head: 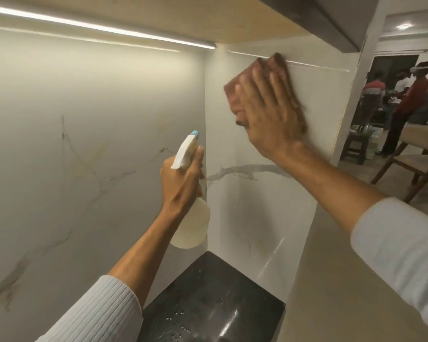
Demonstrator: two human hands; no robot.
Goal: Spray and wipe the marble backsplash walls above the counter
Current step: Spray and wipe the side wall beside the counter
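My right hand (269, 112) presses a reddish-brown cloth (234, 92) flat against the upper part of the right marble wall (257, 206), just under the cabinet. Its fingers lie straight and spread on the cloth, and the hand is blurred. My left hand (181, 178) grips a white spray bottle (190, 225) by the neck, near the corner where the two walls meet. The bottle's blue nozzle (195, 133) points up and away. The left marble wall (84, 144) has thin grey and yellowish veins.
A black countertop (208, 297) with water drops lies below the corner. An LED strip (97, 28) runs under the overhead cabinet (232, 18). Beyond the wall's right end, several people (405, 95) stand by a wooden chair (410, 164) and a stool (356, 146).
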